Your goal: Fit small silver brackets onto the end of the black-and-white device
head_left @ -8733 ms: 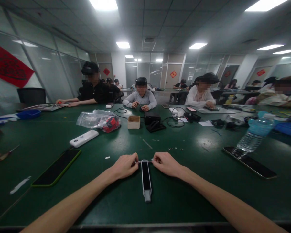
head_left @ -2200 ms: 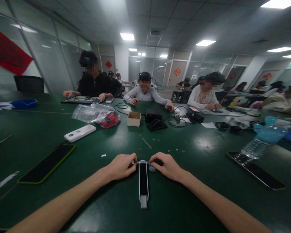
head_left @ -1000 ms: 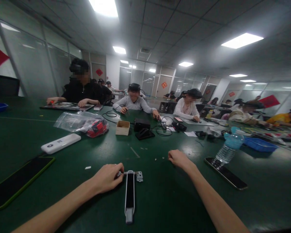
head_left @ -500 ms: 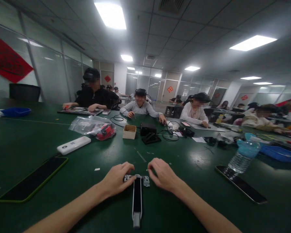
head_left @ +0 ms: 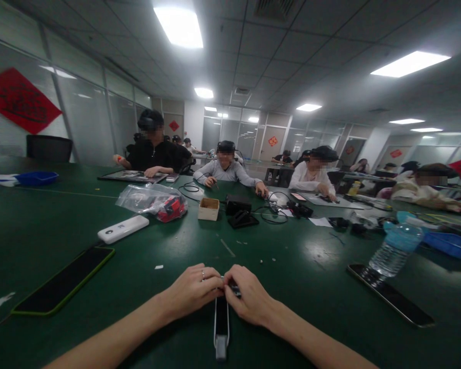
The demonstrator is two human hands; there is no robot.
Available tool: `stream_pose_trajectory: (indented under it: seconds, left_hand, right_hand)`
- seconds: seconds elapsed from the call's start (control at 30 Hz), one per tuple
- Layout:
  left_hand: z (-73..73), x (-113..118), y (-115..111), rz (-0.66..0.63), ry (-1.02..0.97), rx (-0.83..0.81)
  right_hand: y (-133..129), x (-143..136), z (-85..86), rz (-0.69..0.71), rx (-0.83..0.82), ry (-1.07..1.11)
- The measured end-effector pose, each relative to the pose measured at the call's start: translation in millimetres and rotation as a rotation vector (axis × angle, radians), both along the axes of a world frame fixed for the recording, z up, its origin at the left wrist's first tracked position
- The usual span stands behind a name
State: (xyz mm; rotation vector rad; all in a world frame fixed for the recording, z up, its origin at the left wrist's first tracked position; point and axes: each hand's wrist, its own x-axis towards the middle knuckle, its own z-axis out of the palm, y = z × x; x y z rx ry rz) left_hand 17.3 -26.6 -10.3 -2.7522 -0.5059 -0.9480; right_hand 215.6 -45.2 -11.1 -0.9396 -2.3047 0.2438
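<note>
A long narrow piece (head_left: 222, 320) with a black middle, pale side rails and a silver near end lies lengthwise in front of me. My left hand (head_left: 192, 289) is closed at its far end, thumb and fingertips together. From the other side my right hand (head_left: 249, 296) meets it there, its fingers bent into a pinch. Part of a small metal bracket (head_left: 236, 290) shows under the right fingers. Whatever those right fingertips grip is hidden, and both hands cover most of the far end.
Left of me lie a green-edged phone (head_left: 67, 282) and a white power bank (head_left: 123, 229). Beyond are a plastic bag (head_left: 146, 199) and a small cardboard box (head_left: 208, 210). A water bottle (head_left: 395, 251) and a dark phone (head_left: 390, 294) are at right. Several people sit across the table.
My right hand has moved left, from beside the bracket onto the far end of the piece, and now touches my left hand. The left fingers have drawn closer together.
</note>
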Motion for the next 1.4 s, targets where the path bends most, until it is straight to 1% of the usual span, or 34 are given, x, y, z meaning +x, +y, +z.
stream_pose_trajectory:
  seconds: [0.2, 0.47, 0.67, 0.87, 0.97, 1.07, 1.17, 1.23, 1.3, 1.4]
  left_hand:
    - [0.3, -0.7, 1.8, 0.023, -0.033, 0.026]
    - [-1.5, 0.0, 2.9, 0.035, -0.065, 0.077]
    - [-0.5, 0.3, 3.2, 0.054, -0.039, 0.113]
    - [-1.4, 0.8, 2.6, 0.108, -0.028, 0.106]
    - [-4.3, 0.2, 3.1, 0.138, -0.028, 0.039]
    - [-4.5, -2.4, 4.4, 0.163, -0.052, -0.102]
    - [-0.1, -7.9, 7.2, 0.202, -0.063, -0.276]
    - [4.2, -12.4, 10.3, 0.242, -0.018, -0.391]
    - [7.6, -16.4, 13.6, 0.267, 0.032, -0.480]
    - [10.1, -19.3, 17.0, 0.283, 0.066, -0.555]
  right_hand:
    - [-4.0, -1.3, 1.0, -0.018, -0.073, 0.006]
    - [-2.2, -3.5, -0.7, -0.064, -0.106, 0.031]
    - [-2.6, -5.8, 0.6, -0.081, -0.194, 0.093]
    - [-1.1, -5.2, -0.7, -0.072, -0.175, 0.123]
    - [-0.3, -3.1, 0.4, -0.055, -0.131, 0.083]
    - [1.9, 2.6, 3.0, -0.073, -0.083, 0.040]
    - [7.9, 14.5, 4.7, -0.121, -0.061, 0.018]
    - [13.7, 25.2, 4.7, -0.144, -0.062, -0.006]
    - [19.6, 35.7, 4.0, -0.135, -0.077, -0.050]
    - [25.9, 46.4, 2.2, -0.090, -0.114, -0.122]
